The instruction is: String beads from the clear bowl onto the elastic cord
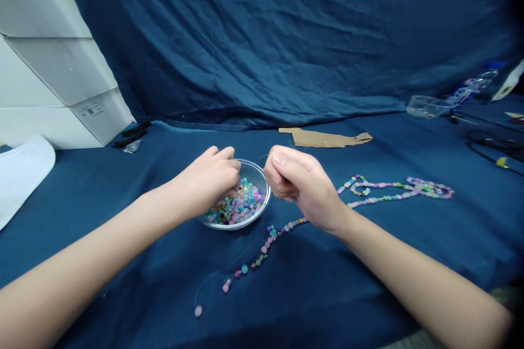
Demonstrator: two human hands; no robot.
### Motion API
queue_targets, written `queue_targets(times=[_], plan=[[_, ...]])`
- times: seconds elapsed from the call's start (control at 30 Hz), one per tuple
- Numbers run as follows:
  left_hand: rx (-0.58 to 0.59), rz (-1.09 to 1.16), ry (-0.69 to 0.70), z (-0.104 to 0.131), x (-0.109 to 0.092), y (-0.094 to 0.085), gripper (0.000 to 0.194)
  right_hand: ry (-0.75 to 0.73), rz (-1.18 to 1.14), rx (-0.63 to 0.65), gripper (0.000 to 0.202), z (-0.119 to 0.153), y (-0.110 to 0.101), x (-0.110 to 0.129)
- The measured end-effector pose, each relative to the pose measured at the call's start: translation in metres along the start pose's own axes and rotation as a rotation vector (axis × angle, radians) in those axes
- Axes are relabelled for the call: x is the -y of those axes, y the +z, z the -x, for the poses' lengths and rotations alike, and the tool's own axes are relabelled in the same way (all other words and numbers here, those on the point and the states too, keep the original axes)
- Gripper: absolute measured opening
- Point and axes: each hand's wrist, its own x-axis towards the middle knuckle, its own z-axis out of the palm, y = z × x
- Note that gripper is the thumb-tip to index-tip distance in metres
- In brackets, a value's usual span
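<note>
A clear plastic bowl (268, 196) holds many small beads (241, 204) in pink, blue, purple and gold. My left hand (215, 177) dips over its left side with fingers curled down, and whatever its fingertips pinch is hidden. To the right of the rim, my right hand (301, 182) is closed, thumb on top; a thin clear thread (263, 156) shows at its fingertips. A beaded strand (264, 250) lies on the cloth, passing beneath the right hand and looping off to the right. At its near end, one pink bead (198, 311) sits apart from the others.
Blue cloth (143, 283) covers the table and hangs behind it. Torn cardboard (327, 139) lies beyond the bowl. White boxes (61, 82) are stacked at left. A clear tub (428, 106), a bottle (477, 84) and black cables (495, 144) are at right.
</note>
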Motion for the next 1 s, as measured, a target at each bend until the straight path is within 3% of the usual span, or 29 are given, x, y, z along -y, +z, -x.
queue_targets(times=[0.2,0.3,0.4,0.53,0.6,0.8,1.0], plan=[[-0.036,0.125,-0.015,0.002,0.005,0.007,0.007,0.021,0.093,0.035,0.038,-0.001,-0.001,-0.001],[-0.135,0.253,-0.018,0.008,0.006,0.005,0.008,0.021,0.113,0.035,0.039,-0.001,-0.002,-0.001],[-0.34,0.567,-0.061,0.021,0.0,0.001,0.01,-0.002,0.143,0.024,0.039,0.0,-0.001,-0.001],[-0.586,1.195,-0.189,0.04,-0.024,0.001,0.01,-0.055,0.243,0.041,0.039,0.003,0.002,-0.001],[-0.69,1.369,-0.23,0.046,-0.036,0.005,0.009,-0.098,0.279,0.086,0.039,0.004,0.004,-0.002],[-0.833,1.525,-0.261,0.047,-0.044,0.016,0.012,-0.149,0.322,0.187,0.036,0.006,0.008,-0.004],[-0.839,1.587,-0.217,0.048,-0.043,0.018,0.019,-0.121,0.343,0.212,0.035,0.009,0.009,-0.004]])
